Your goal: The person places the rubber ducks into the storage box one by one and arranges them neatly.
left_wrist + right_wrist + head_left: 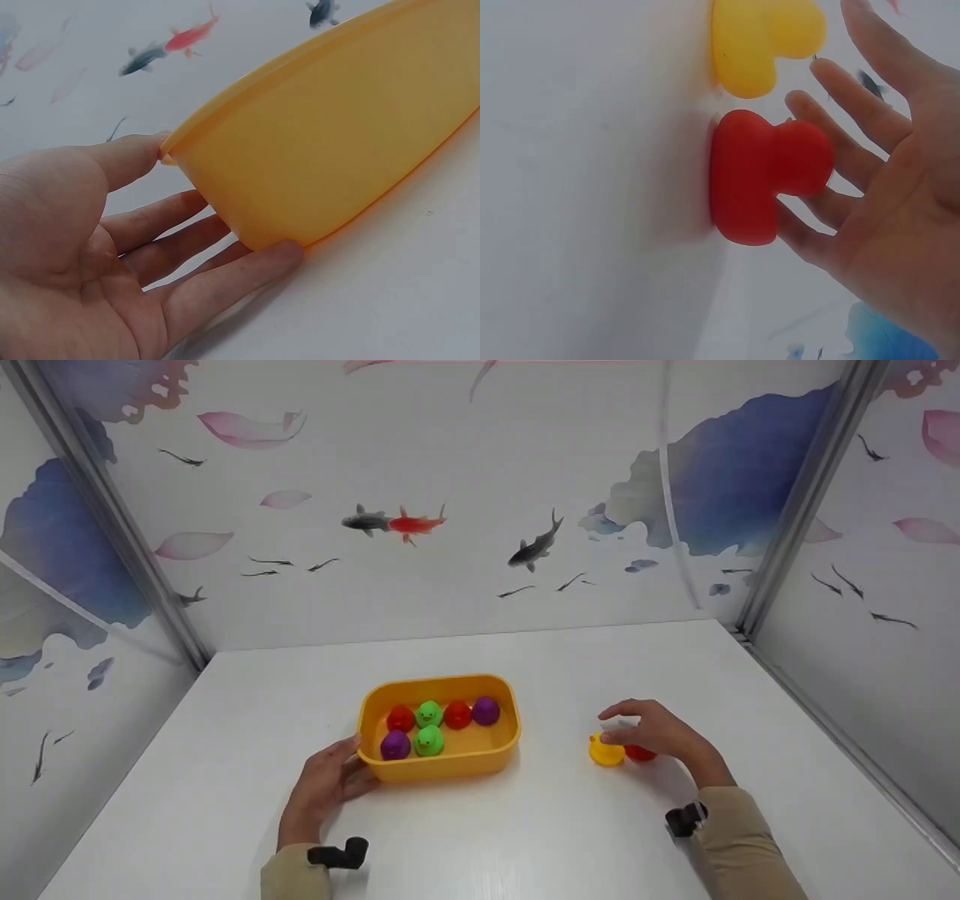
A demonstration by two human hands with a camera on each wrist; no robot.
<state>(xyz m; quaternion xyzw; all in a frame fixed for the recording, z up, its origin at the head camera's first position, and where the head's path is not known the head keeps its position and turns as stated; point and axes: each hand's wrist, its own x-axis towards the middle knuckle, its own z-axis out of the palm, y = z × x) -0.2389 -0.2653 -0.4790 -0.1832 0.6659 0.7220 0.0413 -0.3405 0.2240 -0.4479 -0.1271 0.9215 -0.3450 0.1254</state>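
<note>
A yellow tub [450,766] stands on the white table, holding several small toy ducks: red, green and purple. My left hand [326,786] rests with straight fingers against the tub's near left corner; in the left wrist view the fingers [225,281] lie under and beside the tub [330,157]. To the right, a yellow duck [604,753] and a red duck [640,753] sit on the table. My right hand [652,731] hovers over them, fingers spread and relaxed. In the right wrist view the red duck [761,176] and yellow duck [757,41] lie just in front of the palm.
The white table [525,840] is boxed in by walls printed with fish and petals at the back and both sides. Metal posts [802,502] stand in the back corners.
</note>
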